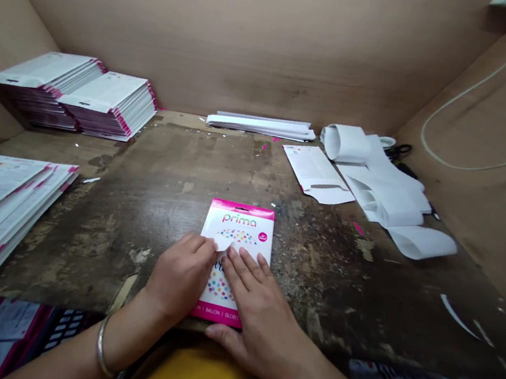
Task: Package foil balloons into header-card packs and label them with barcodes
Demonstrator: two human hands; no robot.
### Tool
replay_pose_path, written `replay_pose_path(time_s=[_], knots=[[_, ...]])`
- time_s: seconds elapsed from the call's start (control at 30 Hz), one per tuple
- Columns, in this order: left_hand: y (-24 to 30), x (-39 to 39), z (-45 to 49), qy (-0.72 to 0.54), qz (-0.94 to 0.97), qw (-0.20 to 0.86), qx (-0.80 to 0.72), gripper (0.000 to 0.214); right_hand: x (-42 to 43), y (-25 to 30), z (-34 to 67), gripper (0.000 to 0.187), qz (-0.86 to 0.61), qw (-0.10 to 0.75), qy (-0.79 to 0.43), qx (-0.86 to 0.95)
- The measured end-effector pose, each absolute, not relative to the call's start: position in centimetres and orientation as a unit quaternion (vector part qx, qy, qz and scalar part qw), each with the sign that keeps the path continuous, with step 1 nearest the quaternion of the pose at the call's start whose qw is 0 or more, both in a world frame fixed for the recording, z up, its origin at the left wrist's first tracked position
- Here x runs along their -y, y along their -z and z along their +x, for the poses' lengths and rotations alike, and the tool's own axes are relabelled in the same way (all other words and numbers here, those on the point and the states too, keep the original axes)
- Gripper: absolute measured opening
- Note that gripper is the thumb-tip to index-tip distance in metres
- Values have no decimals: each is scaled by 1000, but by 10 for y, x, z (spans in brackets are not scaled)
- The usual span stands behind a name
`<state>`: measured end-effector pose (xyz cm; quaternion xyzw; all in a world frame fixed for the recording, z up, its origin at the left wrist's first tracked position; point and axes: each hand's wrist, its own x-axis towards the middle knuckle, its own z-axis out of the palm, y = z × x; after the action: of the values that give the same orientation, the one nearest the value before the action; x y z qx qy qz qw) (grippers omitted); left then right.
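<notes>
The messy pile of packets point(1, 204) could slide off the desk point(167, 159) if bumped. The left hand point(182, 270) pinches a small white piece point(223, 246) over the pink-and-white packet point(239, 236), near the desk's front edge; a hard tug might rip it. The right hand point(255, 290) lies flat on the packet, thumb out; if it slips, the packet may skid.
</notes>
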<state>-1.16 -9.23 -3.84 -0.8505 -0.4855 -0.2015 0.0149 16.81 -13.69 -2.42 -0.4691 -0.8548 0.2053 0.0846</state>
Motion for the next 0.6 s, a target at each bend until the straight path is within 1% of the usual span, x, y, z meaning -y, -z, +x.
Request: replay_pose_path(time_s=[0.23,0.37,0.4,0.53,0.6], knots=[[42,97,-13,191,-881,26,433,11,136,26,168,88,-474,92,-213,849],[42,97,-10,195,-885,23,422,11,136,32,169,105,-480,125,-214,842],[41,96,-10,197,-885,22,421,12,135,33,170,106,-478,132,-217,841],[35,101,-17,210,-885,-18,416,17,134,33,171,97,-480,136,-226,837],[36,107,-23,240,-880,-29,408,21,140,30,169,96,-481,149,-203,840]])
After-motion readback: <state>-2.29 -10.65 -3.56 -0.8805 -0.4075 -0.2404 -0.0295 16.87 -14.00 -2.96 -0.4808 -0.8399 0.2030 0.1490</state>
